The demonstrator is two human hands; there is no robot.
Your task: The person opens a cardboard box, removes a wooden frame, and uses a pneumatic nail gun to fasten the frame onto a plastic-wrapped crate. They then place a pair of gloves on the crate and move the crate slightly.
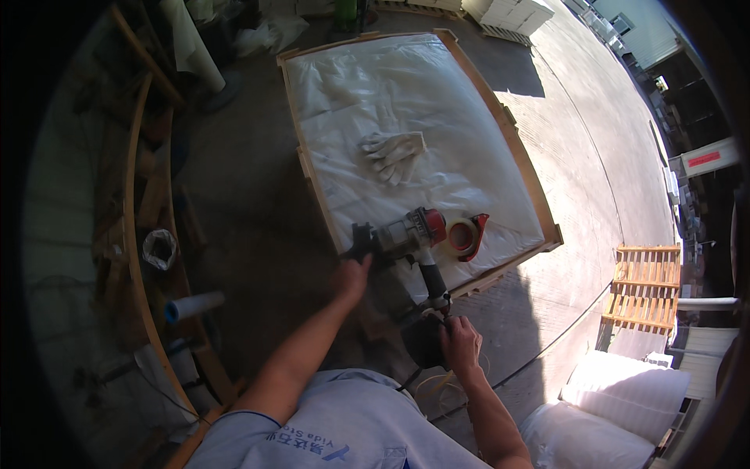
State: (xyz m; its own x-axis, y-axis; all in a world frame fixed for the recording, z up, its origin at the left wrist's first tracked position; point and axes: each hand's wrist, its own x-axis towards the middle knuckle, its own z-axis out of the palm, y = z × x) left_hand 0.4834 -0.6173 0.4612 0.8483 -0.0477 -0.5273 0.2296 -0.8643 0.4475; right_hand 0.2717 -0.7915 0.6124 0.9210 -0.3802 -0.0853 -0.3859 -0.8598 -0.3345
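Observation:
A pneumatic coil nail gun [402,236] with a red cap and black grip is held over the near end of a crate [506,129] wrapped on top in clear plastic. My left hand [353,280] is closed at the gun's black nose. Below the grip's end, my right hand [462,344] has its fingers curled beside a dark rounded thing [424,342]; what they pinch is hidden. A red tape dispenser [472,237] with a roll of tape lies just right of the gun. Farther back, white work gloves [394,155] rest on the plastic.
Long wooden boards [134,234] stand along the left, beside a blue-ended roll [194,306]. Wooden pallets [644,285] lie at the right. White foam rolls [621,395] are at the lower right. A dark hose [539,358] crosses the concrete floor. White stacked blocks [512,14] stand behind.

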